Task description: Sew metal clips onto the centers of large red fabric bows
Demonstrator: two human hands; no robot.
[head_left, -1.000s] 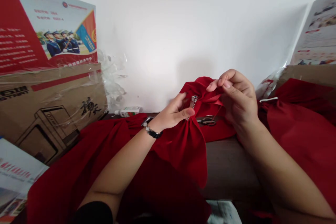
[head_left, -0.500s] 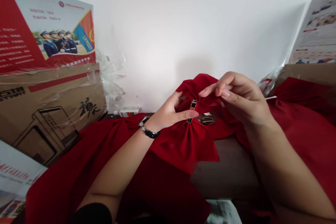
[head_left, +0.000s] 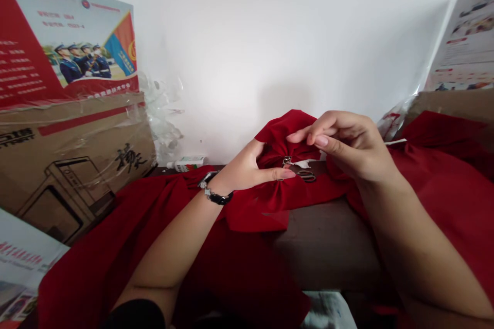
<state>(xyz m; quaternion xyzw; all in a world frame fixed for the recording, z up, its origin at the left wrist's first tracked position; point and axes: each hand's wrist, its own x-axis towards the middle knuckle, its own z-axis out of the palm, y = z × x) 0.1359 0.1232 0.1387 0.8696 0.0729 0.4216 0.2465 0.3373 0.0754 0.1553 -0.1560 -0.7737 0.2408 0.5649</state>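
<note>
A gathered red cloth bow (head_left: pixel 291 126) stands in the middle, with a small metal clasp (head_left: pixel 287 160) at its pinched centre. My left hand (head_left: pixel 257 167) grips the bow from the left, thumb across its front below the clasp and the other fingers hidden behind the cloth. At the bow's upper right, my right hand (head_left: pixel 343 144) has thumb and fingertips pinched together; what they hold, if anything, is too small to make out. Behind the bow lie scissors (head_left: pixel 306 176) and a scrap of white material (head_left: pixel 303 164).
More red cloth (head_left: pixel 127 236) spreads over the dark table (head_left: pixel 332 247) at left and right. Printed cardboard boxes (head_left: pixel 96 159) stand on the left, another box (head_left: pixel 455 100) at right. A white bottle (head_left: pixel 190 163) lies near the wall.
The bow has tilted, so its clasp shows shorter and its lower tails have risen and shifted left. My right hand has moved slightly left and down. More of the white scrap shows.
</note>
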